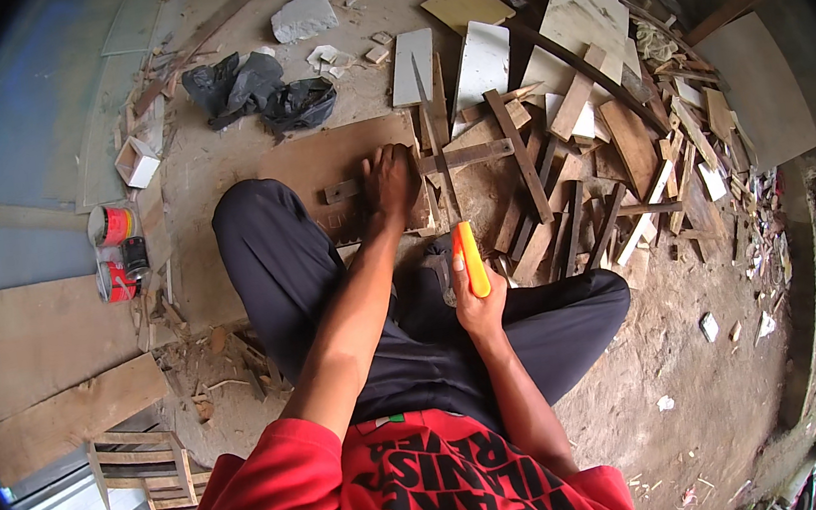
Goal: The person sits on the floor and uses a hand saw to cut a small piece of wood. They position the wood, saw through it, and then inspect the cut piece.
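Note:
I sit on the dirt floor with my legs folded. My left hand (390, 181) presses flat on a narrow wooden strip (477, 155) that lies across a brown board (317, 165) in front of my knee. My right hand (478, 297) is closed around the orange-yellow handle of a handsaw (470, 258). Its thin blade (435, 141), seen edge-on, runs away from me and crosses the strip just right of my left hand.
Wood offcuts and slats (595, 133) are piled to the right and behind. Black plastic bags (258, 86) lie beyond the board. Red cans (111, 226) and a small white box (136, 162) stand at left. A slatted wooden frame (140, 467) sits lower left.

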The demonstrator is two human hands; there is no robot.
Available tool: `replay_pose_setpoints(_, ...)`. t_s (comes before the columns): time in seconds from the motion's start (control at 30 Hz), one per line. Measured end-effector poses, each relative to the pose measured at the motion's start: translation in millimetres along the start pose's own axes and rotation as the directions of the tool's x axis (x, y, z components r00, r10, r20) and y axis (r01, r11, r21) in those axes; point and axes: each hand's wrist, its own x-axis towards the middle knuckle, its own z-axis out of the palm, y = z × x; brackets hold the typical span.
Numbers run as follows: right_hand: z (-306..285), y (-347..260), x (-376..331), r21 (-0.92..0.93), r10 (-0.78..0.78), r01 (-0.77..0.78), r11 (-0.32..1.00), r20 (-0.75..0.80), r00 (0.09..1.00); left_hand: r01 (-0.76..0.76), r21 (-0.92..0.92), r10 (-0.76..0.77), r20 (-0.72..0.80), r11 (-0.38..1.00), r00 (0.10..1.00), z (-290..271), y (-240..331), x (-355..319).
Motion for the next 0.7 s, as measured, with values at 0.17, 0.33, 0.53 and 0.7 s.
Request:
replay_pose_setpoints(0.17, 5, -1, -3, -0.081, 0.003, -0.002, 0.997, 0.014, 1.0, 0.014, -0.035, -0.012, 0.032, 0.999, 0.999, 3, 6, -1)
replay_pose_setpoints(0.33, 10, -5, -3, -0.131, -0.034, 0.036, 0.991, 0.014, 0.999, -0.02, -0.12, 0.009, -0.092, 0.993, 0.996, 10, 9, 3)
replay_pose_setpoints(0.53, 11, -11, 0, -0.133, 0.03, -0.024, 0.991, 0.044, 0.999, 0.043, -0.139, -0.041, 0.019, 0.989, 0.999, 36, -17, -4)
replay_pose_setpoints(0.7, 10, -15, -1, -0.129, 0.051, -0.045, 0.991, 0.046, 0.998, 0.038, 0.017, -0.039, 0.063, 0.999, 0.997, 25, -3, -10)
